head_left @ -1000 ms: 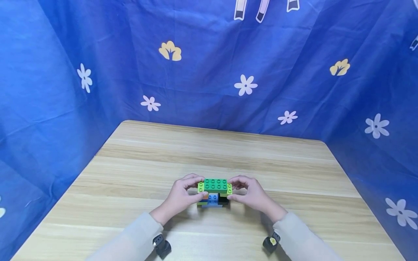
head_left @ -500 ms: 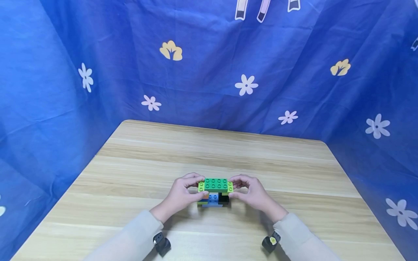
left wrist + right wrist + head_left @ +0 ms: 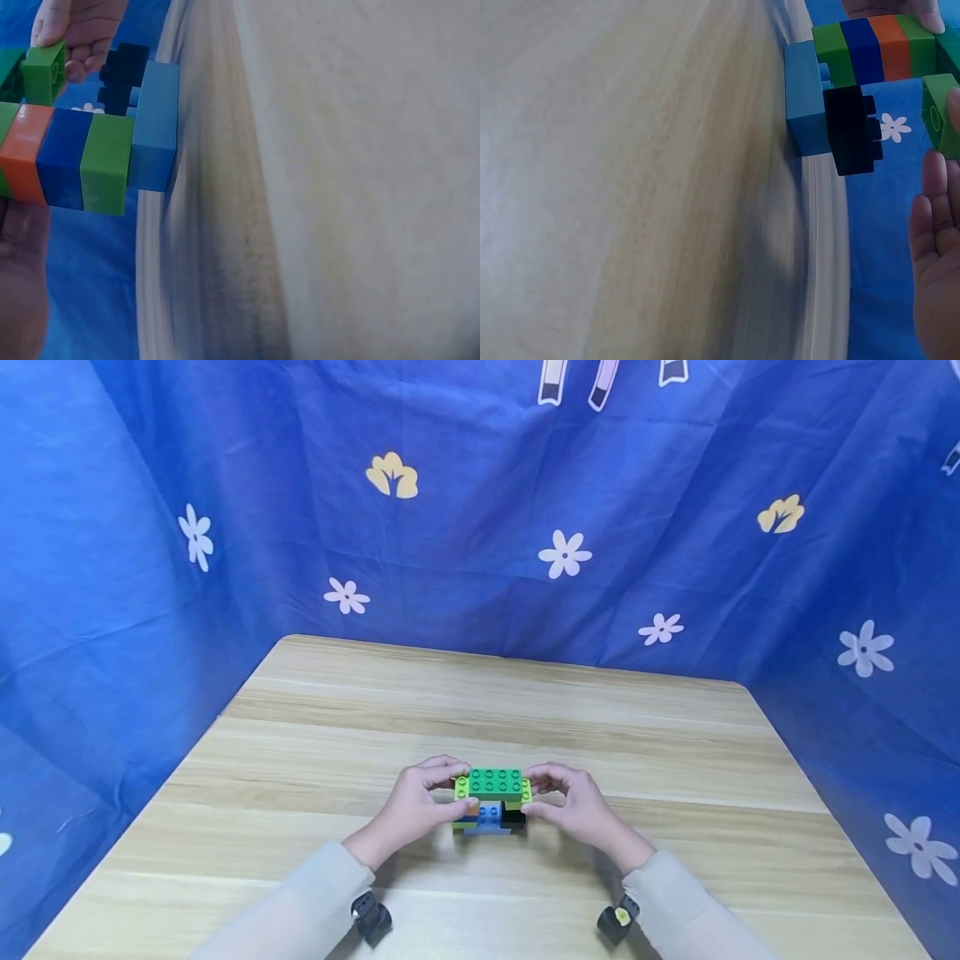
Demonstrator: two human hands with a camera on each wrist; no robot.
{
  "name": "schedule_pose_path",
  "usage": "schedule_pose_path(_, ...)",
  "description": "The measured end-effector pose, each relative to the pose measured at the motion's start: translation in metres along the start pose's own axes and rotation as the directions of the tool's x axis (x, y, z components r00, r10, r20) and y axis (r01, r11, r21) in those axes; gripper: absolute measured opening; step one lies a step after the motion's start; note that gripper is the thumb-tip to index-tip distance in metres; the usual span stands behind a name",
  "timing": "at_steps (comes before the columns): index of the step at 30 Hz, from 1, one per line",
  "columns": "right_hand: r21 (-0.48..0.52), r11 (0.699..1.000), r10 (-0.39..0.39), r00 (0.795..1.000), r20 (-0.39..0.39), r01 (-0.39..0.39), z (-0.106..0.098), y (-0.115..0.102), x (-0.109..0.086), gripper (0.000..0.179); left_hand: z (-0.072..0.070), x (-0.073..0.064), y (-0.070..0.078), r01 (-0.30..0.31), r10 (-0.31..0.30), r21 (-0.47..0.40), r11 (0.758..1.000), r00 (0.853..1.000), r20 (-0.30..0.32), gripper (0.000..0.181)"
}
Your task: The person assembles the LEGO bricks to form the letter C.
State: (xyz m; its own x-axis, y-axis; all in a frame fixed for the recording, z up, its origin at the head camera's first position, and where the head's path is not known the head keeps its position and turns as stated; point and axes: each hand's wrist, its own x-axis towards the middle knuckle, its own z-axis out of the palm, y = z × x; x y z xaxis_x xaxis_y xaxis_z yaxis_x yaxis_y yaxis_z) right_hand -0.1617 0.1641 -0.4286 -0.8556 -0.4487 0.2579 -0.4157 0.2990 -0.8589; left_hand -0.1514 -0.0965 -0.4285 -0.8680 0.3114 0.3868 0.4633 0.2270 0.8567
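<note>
A green eight-stud toy brick (image 3: 495,783) bridges the top of a small build, with a light green brick under each end. My left hand (image 3: 425,797) pinches the left light green brick (image 3: 461,788), thumb in front and fingers behind. Below that brick are an orange brick (image 3: 26,142), a dark blue brick (image 3: 64,157) and another light green brick (image 3: 107,161). My right hand (image 3: 570,800) pinches the right light green brick (image 3: 939,112), which hangs above a black brick (image 3: 851,131) with a gap between them. A light blue brick (image 3: 806,97) forms the base.
The build stands on a wooden table (image 3: 480,710), near its front part. A blue curtain (image 3: 465,527) with flower prints surrounds the back and sides. A black wrist camera is strapped at each sleeve.
The right light green brick has shifted very slightly left with my right hand in the last half second. Both hands keep their hold, and the rest of the build looks the same.
</note>
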Motion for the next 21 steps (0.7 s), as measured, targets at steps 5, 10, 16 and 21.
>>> schedule_pose_path(5, 0.051, 0.999, 0.008, 1.000, -0.006, -0.008, -0.0007, -0.0014, -0.0012, 0.039, 0.0001, 0.0007, -0.0007, -0.012, 0.012, 0.025, 1.000, 1.000, -0.002, 0.038)
schedule_pose_path(10, 0.040, 0.999, -0.013, 1.000, -0.013, 0.014, -0.0016, -0.0040, -0.0013, 0.039, -0.0012, 0.0009, 0.0026, 0.012, -0.012, 0.055, 0.998, 1.000, 0.000, 0.040)
schedule_pose_path(16, -0.023, 1.000, -0.021, 0.999, -0.040, 0.020, -0.0021, -0.0069, -0.0011, 0.039, -0.0028, 0.0011, 0.0039, 0.022, -0.023, 0.080, 0.997, 1.000, 0.012, 0.042)
schedule_pose_path(21, -0.026, 1.000, -0.008, 0.998, -0.063, 0.007, 0.0000, -0.0077, -0.0016, 0.040, -0.0031, 0.0018, 0.0063, 0.033, -0.034, 0.074, 0.997, 0.999, 0.019, 0.043)
